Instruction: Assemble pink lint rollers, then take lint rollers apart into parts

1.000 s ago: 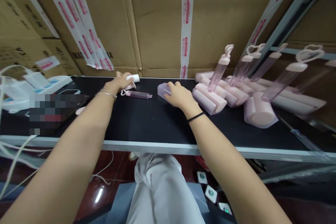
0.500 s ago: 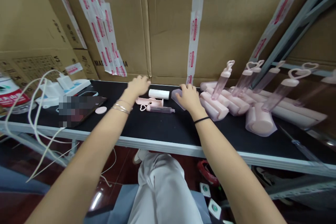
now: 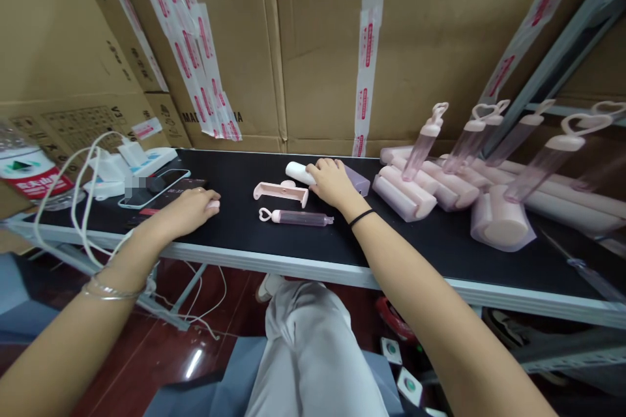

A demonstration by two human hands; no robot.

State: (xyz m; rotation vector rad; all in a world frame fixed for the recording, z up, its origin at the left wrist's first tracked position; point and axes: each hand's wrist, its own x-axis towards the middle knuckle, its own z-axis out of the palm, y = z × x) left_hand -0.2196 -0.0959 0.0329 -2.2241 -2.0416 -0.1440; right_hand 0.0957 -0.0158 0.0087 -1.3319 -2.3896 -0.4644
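My left hand [image 3: 194, 212] rests low over the left part of the table, fingers drawn together on a small pale pink disc [image 3: 213, 204], mostly covered. At the centre, my right hand [image 3: 332, 184] closes over the right end of a white roll [image 3: 297, 172], which lies slightly tilted. Behind that hand a translucent purple sleeve [image 3: 358, 180] shows in part. A pink bracket [image 3: 280, 191] with upturned ends lies in front of the roll. Nearer the table edge is a clear pinkish tube [image 3: 304, 218] with a heart-shaped loop handle.
Several pink rollers [image 3: 403, 192] with upright tube handles crowd the right side. A screwdriver [image 3: 577, 264] lies farther right. On the left are a phone [image 3: 169, 184], a power strip [image 3: 159, 159] with white cables and a bottle [image 3: 36, 172]. Cardboard [image 3: 313, 58] walls the back.
My left hand has moved left and toward me, onto the pink disc. The right hand has shifted left from the purple sleeve to the white roll, which has turned slightly.
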